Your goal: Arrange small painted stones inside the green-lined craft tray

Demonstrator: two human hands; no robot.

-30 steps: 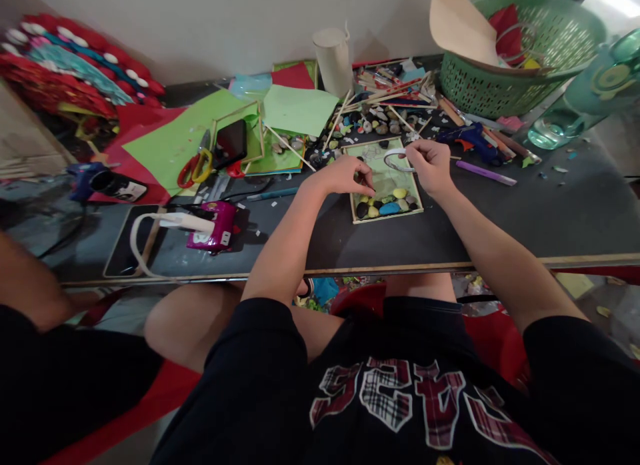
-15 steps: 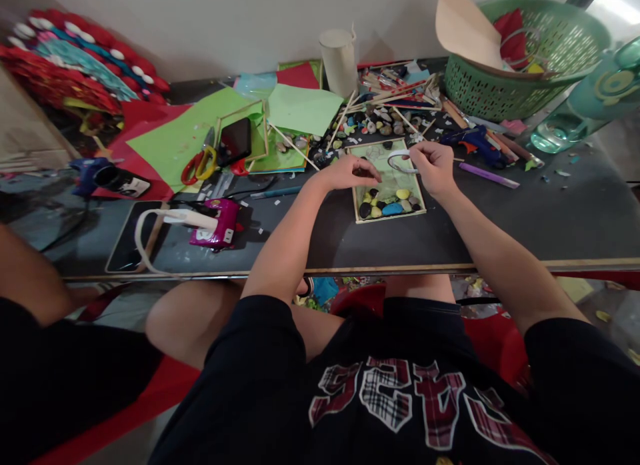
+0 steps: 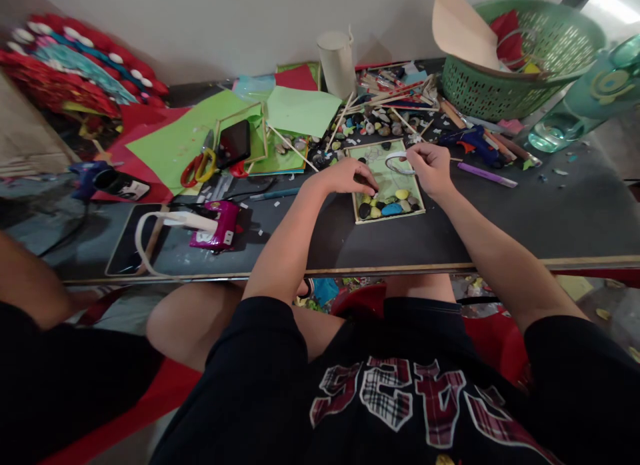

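A small framed green board (image 3: 389, 180) lies on the dark table, with several painted stones (image 3: 389, 205) along its near edge. My left hand (image 3: 350, 176) rests at the board's left side, fingers curled down and pinched at the stones; what they hold is too small to name. My right hand (image 3: 431, 168) hovers over the board's right edge, closed on a white tape ring (image 3: 396, 164).
Green and red paper sheets (image 3: 295, 109), a phone (image 3: 233, 142), red-yellow scissors (image 3: 197, 166) and a pink device (image 3: 215, 226) lie left. A blue glue gun (image 3: 473, 140), purple pen (image 3: 485, 174), green basket (image 3: 520, 58) and loose sticks and stones fill the back right. Another person's arm (image 3: 25, 278) is at left.
My left hand shifted slightly right and down toward the stones. My right hand stayed over the board with the tape ring.
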